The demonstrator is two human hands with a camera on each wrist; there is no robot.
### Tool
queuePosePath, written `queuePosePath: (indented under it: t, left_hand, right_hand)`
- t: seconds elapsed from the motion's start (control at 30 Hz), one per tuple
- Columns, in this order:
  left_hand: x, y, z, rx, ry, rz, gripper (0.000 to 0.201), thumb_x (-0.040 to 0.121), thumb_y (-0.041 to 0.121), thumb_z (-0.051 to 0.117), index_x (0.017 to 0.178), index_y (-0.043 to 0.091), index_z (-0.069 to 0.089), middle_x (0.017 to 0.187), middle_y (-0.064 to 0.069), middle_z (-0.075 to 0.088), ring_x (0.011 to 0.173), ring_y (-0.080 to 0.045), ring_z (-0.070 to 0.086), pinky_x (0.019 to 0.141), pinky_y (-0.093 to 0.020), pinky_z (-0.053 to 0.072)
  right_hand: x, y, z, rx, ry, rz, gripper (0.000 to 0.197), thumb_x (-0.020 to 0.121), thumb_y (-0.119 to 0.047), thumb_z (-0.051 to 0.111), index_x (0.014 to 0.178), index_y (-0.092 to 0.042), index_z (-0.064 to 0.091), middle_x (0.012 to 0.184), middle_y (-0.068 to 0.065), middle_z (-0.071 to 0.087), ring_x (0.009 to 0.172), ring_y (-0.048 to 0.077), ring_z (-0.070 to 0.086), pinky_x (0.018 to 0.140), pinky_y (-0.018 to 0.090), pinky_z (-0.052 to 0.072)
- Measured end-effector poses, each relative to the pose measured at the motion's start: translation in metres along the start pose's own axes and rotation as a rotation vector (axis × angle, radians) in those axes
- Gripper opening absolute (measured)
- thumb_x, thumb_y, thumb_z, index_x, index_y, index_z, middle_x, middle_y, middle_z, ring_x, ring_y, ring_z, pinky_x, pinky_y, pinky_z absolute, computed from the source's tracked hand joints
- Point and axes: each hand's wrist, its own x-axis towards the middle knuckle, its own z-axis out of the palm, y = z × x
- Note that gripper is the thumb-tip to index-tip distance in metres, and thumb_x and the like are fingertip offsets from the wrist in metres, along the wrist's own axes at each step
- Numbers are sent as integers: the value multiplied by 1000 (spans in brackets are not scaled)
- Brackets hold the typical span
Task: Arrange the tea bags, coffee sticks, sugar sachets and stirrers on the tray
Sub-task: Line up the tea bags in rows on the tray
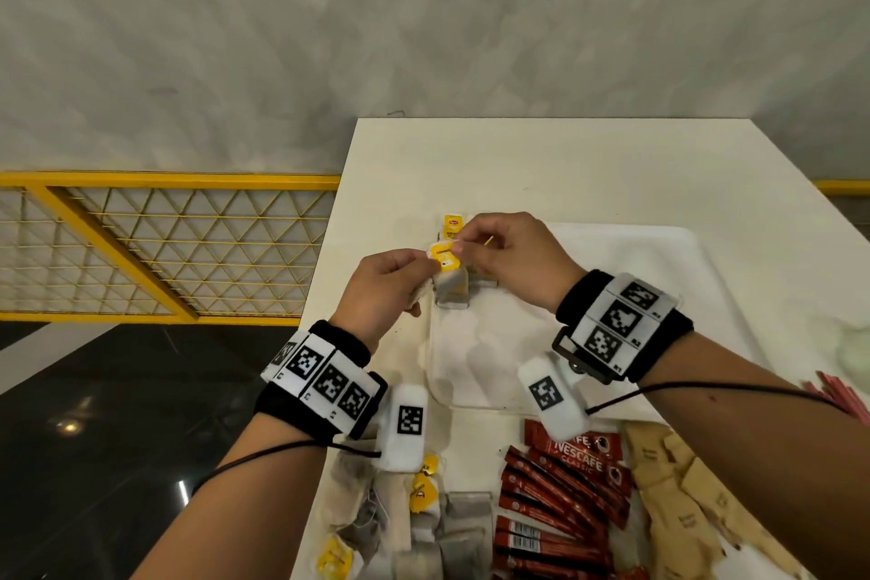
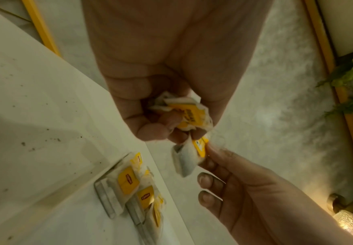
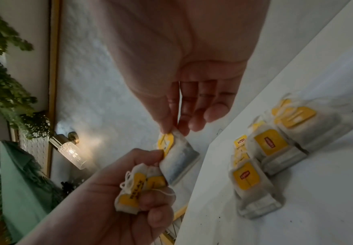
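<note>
My left hand [image 1: 421,271] grips a small bunch of tea bags [image 3: 137,190] with yellow tags, just off the far-left corner of the white tray [image 1: 635,287]. My right hand [image 1: 459,247] pinches the top of one tea bag [image 3: 178,160] from that bunch between thumb and forefinger. The left thumb still touches its tag. Several tea bags [image 1: 453,226] lie on the tray's far-left corner, seen closer in the right wrist view [image 3: 265,149] and the left wrist view [image 2: 133,187]. The pinched tea bag [image 2: 187,157] hangs in the air between both hands.
On the near table lie loose tea bags [image 1: 414,518], red coffee sticks [image 1: 560,499], brown sugar sachets [image 1: 682,495] and pink stirrers [image 1: 842,396] at the right. The table's left edge drops to a dark floor beside a yellow railing [image 1: 165,250].
</note>
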Motion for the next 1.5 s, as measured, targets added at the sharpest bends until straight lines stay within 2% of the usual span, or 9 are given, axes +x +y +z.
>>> queuePosePath:
  t: [0.1,0.3,0.47,0.63,0.87,0.97,1.13,1.27,1.5]
  left_hand:
    - [-2,-2,0,-4,18,4,12,91,10,58,90,8,70,66,-2,57,51,-11,44,52,-26,45]
    - [8,-11,-12,-120,180,-44,28,96,8,46,122,8,56,96,-7,59,74,-14,56,65,-31,57]
    - [11,-22,-13,-103,171,-27,22,96,2,48,116,8,55,120,-23,54,92,-25,62,66,-28,59]
    - [12,-25,-12,-140,144,-55,20,97,3,47,114,6,57,125,-27,52,96,-34,65,66,-27,60]
    - [14,-29,-15,-174,132,-98,22,97,4,43,110,7,61,91,-17,54,72,-22,71,72,-30,61]
    - [12,-27,-13,-166,114,-110,24,96,5,44,112,6,61,95,-18,58,70,-20,70,70,-29,60]
    - [8,-24,-14,-136,106,-137,24,95,9,47,113,11,62,105,-21,66,67,-16,67,66,-29,57]
    - [6,-20,-14,-171,89,-190,25,96,12,47,115,8,62,93,-13,73,53,-14,51,53,-25,47]
    - [-5,-3,3,-298,-228,-296,24,95,16,37,84,13,59,72,-8,57,43,-11,31,44,-21,29]
  right_hand:
    - [-6,4,-8,58,-20,13,6,87,-9,67,81,-10,69,63,-4,61,54,0,52,61,14,44]
    - [-20,21,-24,-15,-35,39,6,82,-16,73,79,-18,70,64,-9,60,58,-1,50,61,14,39]
    - [-24,57,-16,-132,-85,192,12,79,-18,75,73,-26,69,75,-6,67,68,6,57,66,24,42]
    - [-10,72,-11,-141,109,263,19,79,-14,75,69,-27,65,67,-8,63,64,10,56,69,29,47]
    - [0,70,0,-115,236,241,11,80,-13,74,75,-20,68,70,-16,61,66,1,55,64,13,41]
    - [3,71,4,-139,250,241,5,80,-12,73,81,-15,69,73,-15,61,68,1,54,61,4,39]
    - [3,71,5,-170,251,257,5,81,-13,73,83,-15,69,79,-6,64,76,12,57,68,16,40]
    - [-5,61,0,-122,289,208,22,79,-24,77,97,-20,65,77,-10,56,65,-1,51,63,7,36]
    - [-23,12,1,66,-45,-52,30,81,-25,75,110,-32,67,104,-2,60,74,4,48,76,12,43]
